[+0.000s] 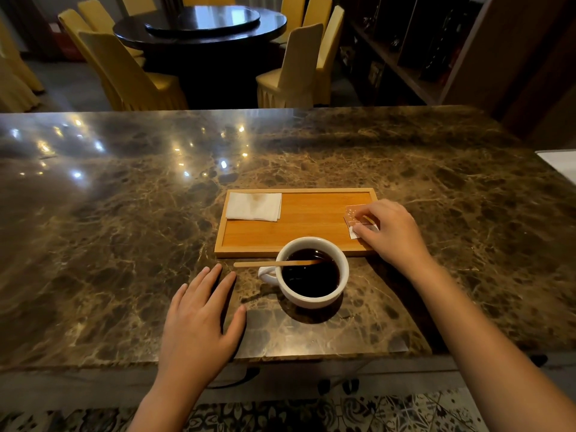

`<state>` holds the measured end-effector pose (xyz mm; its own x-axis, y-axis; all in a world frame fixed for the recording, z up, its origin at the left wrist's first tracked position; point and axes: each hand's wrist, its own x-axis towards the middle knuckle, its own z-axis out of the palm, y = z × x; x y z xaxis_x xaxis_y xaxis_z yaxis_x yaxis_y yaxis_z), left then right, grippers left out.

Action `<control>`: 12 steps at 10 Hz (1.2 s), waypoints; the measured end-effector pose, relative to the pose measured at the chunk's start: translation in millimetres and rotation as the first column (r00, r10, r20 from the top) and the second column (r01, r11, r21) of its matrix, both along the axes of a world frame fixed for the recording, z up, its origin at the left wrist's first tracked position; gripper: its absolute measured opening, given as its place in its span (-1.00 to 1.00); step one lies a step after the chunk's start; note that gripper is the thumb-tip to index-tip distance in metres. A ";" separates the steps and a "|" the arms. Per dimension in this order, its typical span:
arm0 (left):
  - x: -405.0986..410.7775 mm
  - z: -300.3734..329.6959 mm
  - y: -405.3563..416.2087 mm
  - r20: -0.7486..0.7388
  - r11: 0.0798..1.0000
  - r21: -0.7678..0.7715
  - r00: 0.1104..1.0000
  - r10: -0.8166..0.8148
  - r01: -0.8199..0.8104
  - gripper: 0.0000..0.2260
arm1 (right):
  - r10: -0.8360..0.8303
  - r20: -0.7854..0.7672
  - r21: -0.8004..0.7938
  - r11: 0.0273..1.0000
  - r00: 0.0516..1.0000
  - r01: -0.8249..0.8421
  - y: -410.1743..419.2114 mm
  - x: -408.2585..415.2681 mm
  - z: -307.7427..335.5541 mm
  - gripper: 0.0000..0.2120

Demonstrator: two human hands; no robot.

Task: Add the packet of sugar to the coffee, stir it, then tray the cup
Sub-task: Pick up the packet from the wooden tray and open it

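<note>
A white cup (311, 295) of black coffee stands on the marble counter just in front of the wooden tray (311, 226). A wooden stir stick (265, 263) lies across the cup's rim, one end dipped in the coffee. At the tray's right end lies a pink sugar packet (353, 213); my right hand (389, 232) pinches it with fingers and thumb. My left hand (199, 313) rests flat on the counter, left of the cup, fingers spread, holding nothing.
A folded white napkin (254, 206) with a brown stain lies in the tray's far left corner. The counter's near edge (280, 358) runs just below my left hand. Beyond the counter stand yellow-covered chairs (293, 70) around a dark round table (199, 23); shelves at right.
</note>
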<state>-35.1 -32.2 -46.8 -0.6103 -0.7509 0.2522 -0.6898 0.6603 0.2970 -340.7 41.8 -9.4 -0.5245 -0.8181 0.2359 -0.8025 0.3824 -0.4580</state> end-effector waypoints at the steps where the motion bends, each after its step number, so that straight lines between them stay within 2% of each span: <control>1: 0.1 -0.6 -0.2 0.000 1.000 -0.002 1.000 -0.001 0.001 -0.50 | -0.077 0.029 0.040 0.996 0.997 0.076 1.6 -3.7 -2.5 -0.54; 2: 0.0 -0.8 0.2 0.005 1.000 -0.002 1.000 -0.003 0.003 -0.50 | -0.125 0.066 0.070 0.990 0.990 0.120 2.1 -6.9 -3.1 -0.46; 5: 0.8 -2.0 -0.4 0.005 1.000 -0.004 1.000 -0.003 0.003 -0.50 | -0.202 0.199 0.058 0.979 0.959 0.194 1.9 -9.7 -2.6 -0.66; 7: 1.1 -2.9 -1.2 0.010 1.000 -0.007 1.000 -0.007 0.007 -0.50 | -0.168 0.284 -0.092 0.975 0.944 0.201 10.8 -10.8 -6.7 -0.90; 9: 1.4 -2.6 -1.8 0.008 1.000 -0.013 1.000 -0.009 0.009 -0.50 | -0.141 0.431 -0.197 0.949 0.891 0.246 19.3 -3.0 2.3 -0.95; 10: 1.1 -2.8 -1.7 0.010 1.000 -0.012 1.000 -0.008 0.008 -0.50 | -0.069 0.570 -0.271 0.925 0.818 0.267 23.9 2.4 8.2 -0.97; 11: 1.7 -3.1 -1.8 0.012 1.000 -0.015 1.000 -0.011 0.011 -0.50 | 0.114 0.780 -0.380 0.868 0.616 0.321 30.2 16.4 18.1 -0.91; 12: 1.9 -3.0 -2.1 0.011 1.000 -0.016 1.000 -0.009 0.009 -0.50 | 0.200 0.823 -0.420 0.844 0.532 0.333 32.5 26.7 24.0 -0.90</control>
